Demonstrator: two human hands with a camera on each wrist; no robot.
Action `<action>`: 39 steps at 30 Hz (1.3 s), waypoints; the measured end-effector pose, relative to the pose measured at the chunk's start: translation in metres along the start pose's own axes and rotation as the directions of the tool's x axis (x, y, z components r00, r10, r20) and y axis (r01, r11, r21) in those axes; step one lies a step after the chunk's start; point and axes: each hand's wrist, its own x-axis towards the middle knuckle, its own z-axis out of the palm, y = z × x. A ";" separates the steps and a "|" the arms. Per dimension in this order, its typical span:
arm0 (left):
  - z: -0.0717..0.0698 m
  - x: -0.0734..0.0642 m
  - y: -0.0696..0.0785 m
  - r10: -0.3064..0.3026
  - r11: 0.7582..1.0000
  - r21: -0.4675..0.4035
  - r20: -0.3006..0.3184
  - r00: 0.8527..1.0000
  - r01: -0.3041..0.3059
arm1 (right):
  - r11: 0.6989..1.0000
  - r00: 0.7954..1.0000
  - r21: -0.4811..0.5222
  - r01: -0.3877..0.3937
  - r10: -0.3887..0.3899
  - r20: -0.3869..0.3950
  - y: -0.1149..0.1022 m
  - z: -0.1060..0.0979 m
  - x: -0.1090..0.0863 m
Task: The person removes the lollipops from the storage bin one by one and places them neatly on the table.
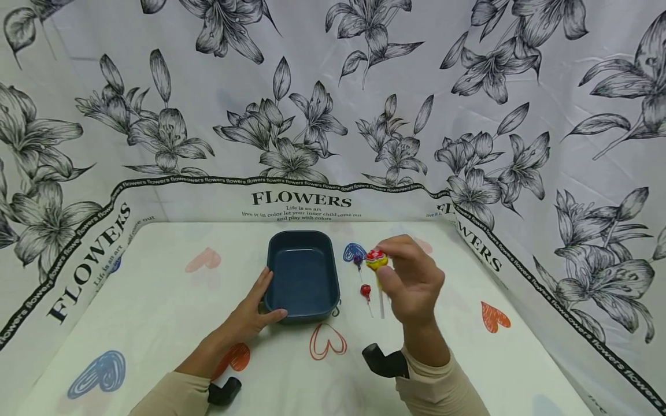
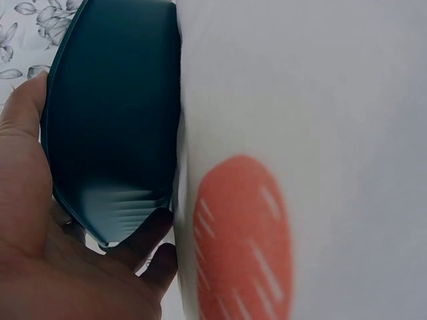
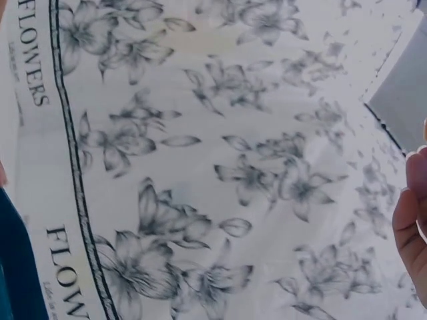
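In the head view, my left hand (image 1: 255, 309) rests against the near-left corner of a dark blue rectangular container (image 1: 312, 316), fingers along its left side and thumb at the near edge. The left wrist view shows the container's wall (image 2: 113, 100) close up beside those fingers. My right hand (image 1: 416, 283) pinches a lollipop with a red and yellow wrapper (image 1: 377, 260) between thumb and fingers, raised above the table to the container's right. Beneath and beside it lie a purple lollipop (image 1: 358, 260) and a red lollipop (image 1: 366, 290). The right wrist view catches only part of the right hand (image 3: 413, 227).
A white tablecloth with printed hearts (image 1: 495, 317) covers the table. Behind it and at both sides hangs a flower-printed curtain (image 1: 312, 138). Black wrist mounts (image 1: 385, 361) sit on both sleeves.
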 end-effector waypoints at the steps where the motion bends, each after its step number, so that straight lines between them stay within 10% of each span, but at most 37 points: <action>1: 0.000 0.000 0.000 0.003 1.000 -0.003 -0.001 1.000 -0.003 | 1.000 1.000 0.010 0.019 -0.019 -0.022 -0.002 -0.003 0.001; 13: -0.001 0.000 -0.002 0.014 1.000 -0.018 -0.009 1.000 -0.014 | 0.998 0.975 -0.034 0.052 -0.058 -0.214 -0.023 -0.047 -0.002; 28: -0.002 0.001 0.001 0.024 1.000 -0.016 -0.006 1.000 -0.024 | 0.925 0.947 -0.237 -0.296 0.251 -0.203 -0.008 -0.118 -0.044; 32: -0.003 0.001 0.001 0.024 1.000 -0.017 -0.006 1.000 -0.024 | 0.813 0.873 -0.329 -0.481 0.412 -0.260 0.004 -0.134 -0.061; 39: -0.002 -0.001 0.001 0.021 0.999 -0.031 -0.003 1.000 -0.022 | 0.462 0.667 -0.510 -0.725 0.657 -0.352 0.018 -0.144 -0.087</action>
